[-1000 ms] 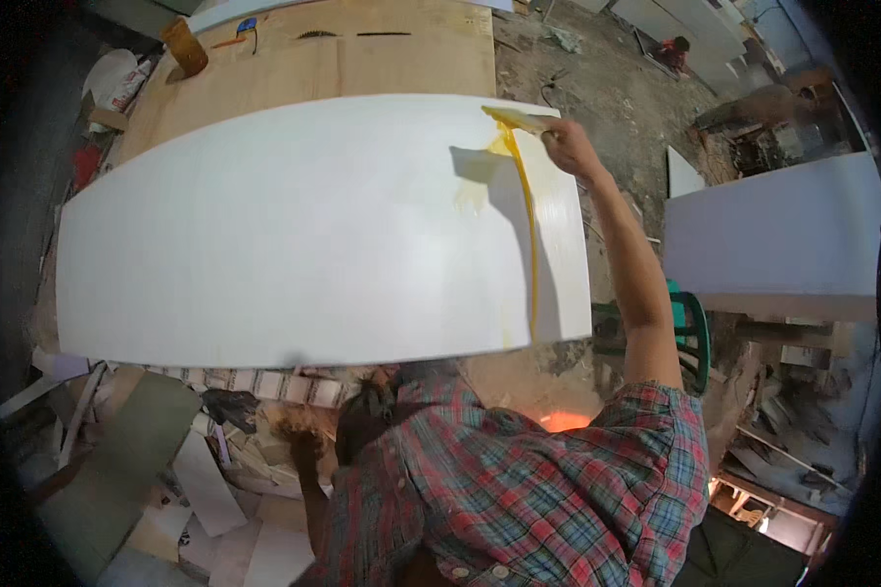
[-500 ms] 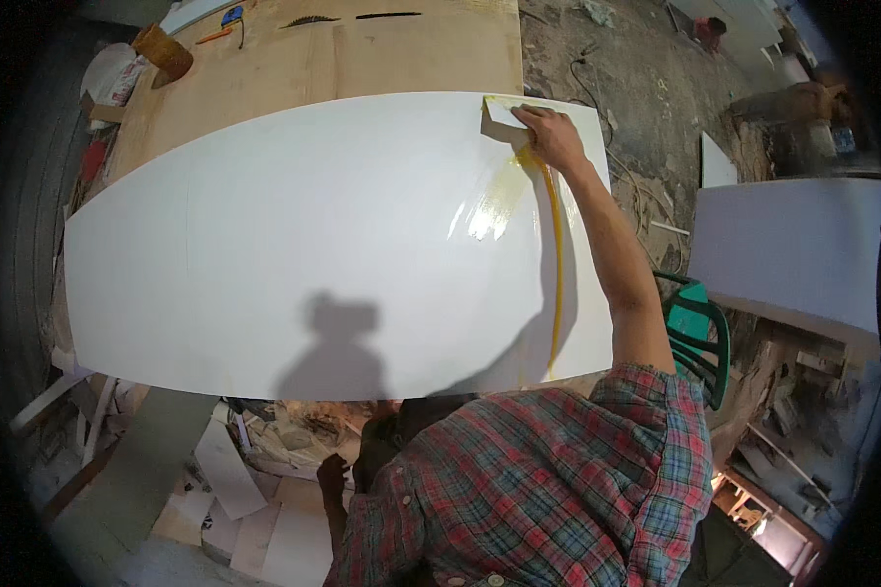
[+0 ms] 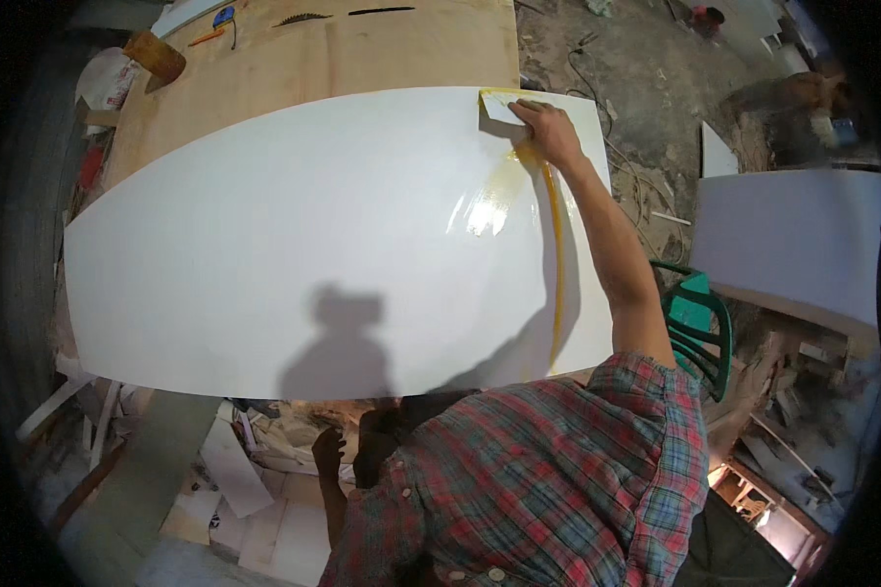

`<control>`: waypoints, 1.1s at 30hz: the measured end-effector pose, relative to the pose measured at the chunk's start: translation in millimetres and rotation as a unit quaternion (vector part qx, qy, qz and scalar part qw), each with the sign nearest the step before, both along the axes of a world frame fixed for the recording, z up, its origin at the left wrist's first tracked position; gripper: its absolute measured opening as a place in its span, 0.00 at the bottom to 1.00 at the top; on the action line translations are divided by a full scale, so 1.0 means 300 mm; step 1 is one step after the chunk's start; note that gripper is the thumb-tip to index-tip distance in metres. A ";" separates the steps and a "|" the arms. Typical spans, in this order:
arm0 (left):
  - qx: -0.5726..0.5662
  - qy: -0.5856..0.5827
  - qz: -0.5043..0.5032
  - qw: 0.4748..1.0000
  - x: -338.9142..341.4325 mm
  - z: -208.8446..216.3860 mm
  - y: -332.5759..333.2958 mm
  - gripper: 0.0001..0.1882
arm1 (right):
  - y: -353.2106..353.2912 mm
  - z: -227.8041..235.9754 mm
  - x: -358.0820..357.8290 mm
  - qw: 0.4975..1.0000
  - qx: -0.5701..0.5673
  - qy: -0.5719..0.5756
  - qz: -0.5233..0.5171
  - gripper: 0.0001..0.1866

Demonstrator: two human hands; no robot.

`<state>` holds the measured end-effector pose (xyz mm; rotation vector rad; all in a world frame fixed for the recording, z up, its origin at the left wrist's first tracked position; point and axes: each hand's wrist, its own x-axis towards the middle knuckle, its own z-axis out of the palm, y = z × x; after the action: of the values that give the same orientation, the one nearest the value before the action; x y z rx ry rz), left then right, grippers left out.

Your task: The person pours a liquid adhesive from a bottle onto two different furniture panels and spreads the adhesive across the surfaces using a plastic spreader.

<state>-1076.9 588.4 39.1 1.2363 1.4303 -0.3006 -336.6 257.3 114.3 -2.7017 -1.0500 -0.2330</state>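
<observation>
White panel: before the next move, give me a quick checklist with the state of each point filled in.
1. Right hand gripping the spreader: ok, thumb and fingers are on it.
2. Spreader edge touching the white panel: cannot tell; it is tilted near the far edge, with a shadow below.
3. Yellow bead flattened along its whole length: not ok; a narrow line runs toward the near edge, with a smeared patch left of its far end.
4. Left hand off the panel: ok, it is beyond the near edge.
5. Tape measure off the panel: ok, it lies on the wooden board.
</observation>
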 end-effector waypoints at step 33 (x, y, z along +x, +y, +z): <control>-0.038 -0.022 -0.082 0.996 -0.212 -0.253 0.116 0.18 | -0.221 0.232 -0.553 0.968 -0.148 0.165 -0.115 0.18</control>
<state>-1140.4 623.2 -36.7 1.2922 1.2712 -0.4323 -502.4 190.9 183.8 -2.9817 -0.7220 0.3563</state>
